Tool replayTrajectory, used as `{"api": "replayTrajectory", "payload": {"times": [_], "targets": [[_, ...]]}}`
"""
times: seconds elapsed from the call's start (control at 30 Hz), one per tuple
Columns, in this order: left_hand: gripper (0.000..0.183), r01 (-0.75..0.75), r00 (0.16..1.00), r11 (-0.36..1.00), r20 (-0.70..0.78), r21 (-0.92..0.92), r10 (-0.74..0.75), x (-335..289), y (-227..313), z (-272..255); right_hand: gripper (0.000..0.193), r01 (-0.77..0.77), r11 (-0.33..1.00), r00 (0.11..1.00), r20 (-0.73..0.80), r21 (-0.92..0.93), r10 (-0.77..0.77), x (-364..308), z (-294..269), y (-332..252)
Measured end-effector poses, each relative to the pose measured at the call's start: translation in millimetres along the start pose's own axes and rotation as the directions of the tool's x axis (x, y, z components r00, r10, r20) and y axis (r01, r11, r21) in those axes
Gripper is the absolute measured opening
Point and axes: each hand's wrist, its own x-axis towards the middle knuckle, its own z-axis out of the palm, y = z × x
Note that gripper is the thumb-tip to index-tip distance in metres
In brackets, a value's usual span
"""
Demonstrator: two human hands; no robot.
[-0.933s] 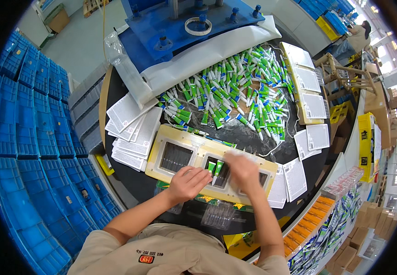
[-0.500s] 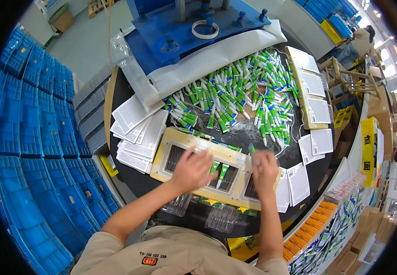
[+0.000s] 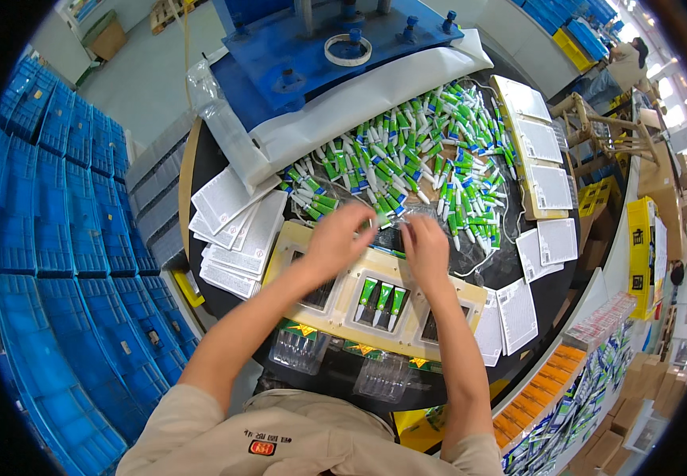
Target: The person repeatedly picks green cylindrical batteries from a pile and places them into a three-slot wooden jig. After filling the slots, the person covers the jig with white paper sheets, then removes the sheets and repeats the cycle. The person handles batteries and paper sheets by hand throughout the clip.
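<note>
Both my hands are over the near edge of a heap of small green-and-white tubes [image 3: 395, 159]. My left hand [image 3: 342, 238] is closed, with a green tube [image 3: 381, 221] at its fingertips, somewhat blurred. Just to its right, my right hand [image 3: 427, 247] has its fingers drawn together; whatever they hold is too small to make out. Below the hands lies a long cream tray fixture [image 3: 335, 313] with three windows holding clear blisters. Three green tubes [image 3: 380, 301] lie side by side in the middle window, white nozzles toward me. My forearms partly cover the outer windows.
White printed cards [image 3: 236, 230] are stacked at left, and more cards [image 3: 515, 317] lie at right. A second fixture [image 3: 546, 186] carries cards. Clear blisters [image 3: 300, 349] lie along the near edge. A blue press [image 3: 343, 59] stands behind; blue crates [image 3: 81, 238] rise at left.
Both hands have moved away from me, from over the fixture to the heap's edge, and come closer together. The middle window now shows three tubes; two were visible before.
</note>
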Motion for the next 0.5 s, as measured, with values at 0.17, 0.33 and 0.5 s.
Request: {"api": "replayTrajectory", "payload": {"times": [0.17, 0.33, 0.5], "targets": [[0.02, -0.643, 0.757, 0.746, 0.291, 0.172, 0.586, -97.4, 44.3, -1.9, 0.017, -0.184, 0.973, 0.952, 0.22, -0.141, 0.212, 54.4, 60.3, 33.3], [0.025, -0.665, 0.743, 0.678, 0.371, 0.313, 0.557, -115.7, 32.1, 14.4, 0.017, -0.124, 0.99, 0.977, 0.166, -0.06, 0.133, 35.7, 8.1, 21.9], [0.036, -0.633, 0.768, 0.724, 0.345, 0.275, 0.541, -122.1, 22.6, 13.9, 0.024, 0.062, 0.978, 0.992, 0.098, 0.2, -0.083, -57.7, -75.7, -34.9]]}}
